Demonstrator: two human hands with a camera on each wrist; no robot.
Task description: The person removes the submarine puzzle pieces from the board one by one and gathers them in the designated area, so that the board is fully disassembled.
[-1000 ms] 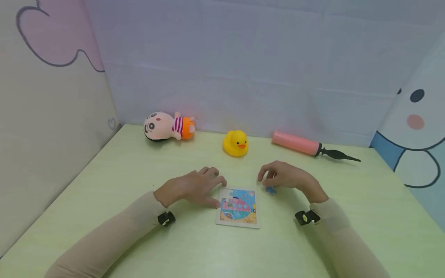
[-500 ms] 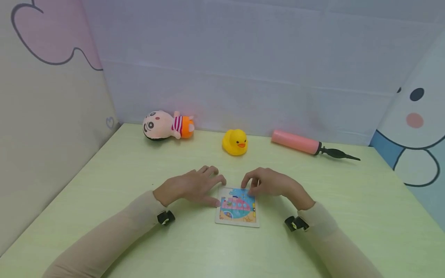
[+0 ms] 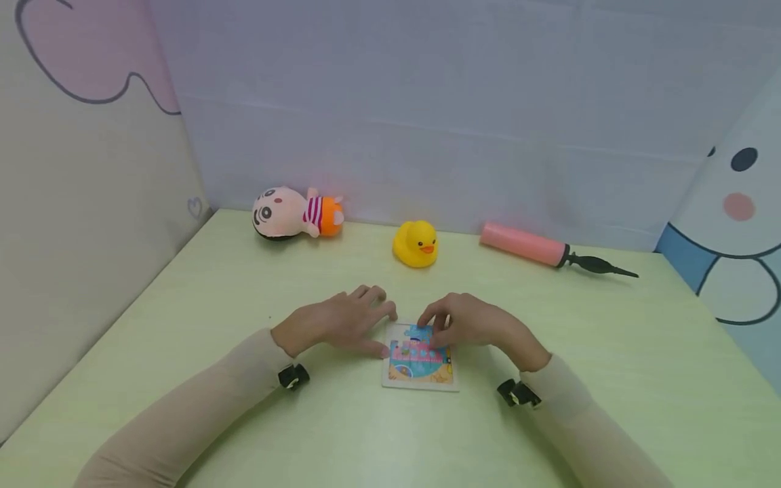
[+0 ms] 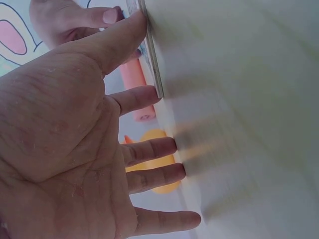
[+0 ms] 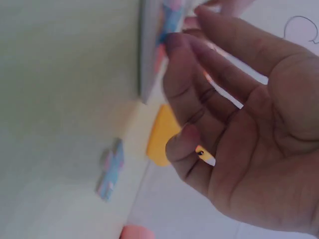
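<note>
A small jigsaw puzzle in a white frame (image 3: 421,388), with a pink submarine picture, lies flat on the table. My left hand (image 3: 344,322) spreads beside its left side, thumb and index fingertip touching the frame edge (image 4: 155,67); the other fingertips reach toward the tabletop. Over the puzzle's upper right, my right hand (image 3: 470,322) pinches a blue puzzle piece (image 5: 172,21) between thumb and fingers, though the fingers partly hide it. Another bluish puzzle piece (image 5: 111,174) lies loose on the table in the right wrist view; the right hand hides it from the head view.
Along the back of the table lie a plush doll (image 3: 295,213) at left, a yellow rubber duck (image 3: 415,244) in the middle and a pink hand pump (image 3: 523,244) at right. Behind them hangs a pale backdrop (image 3: 390,115).
My right hand has come left from the table beside the puzzle to above its upper right area. The left hand stays at the frame's left edge. The head view tilts slightly.
</note>
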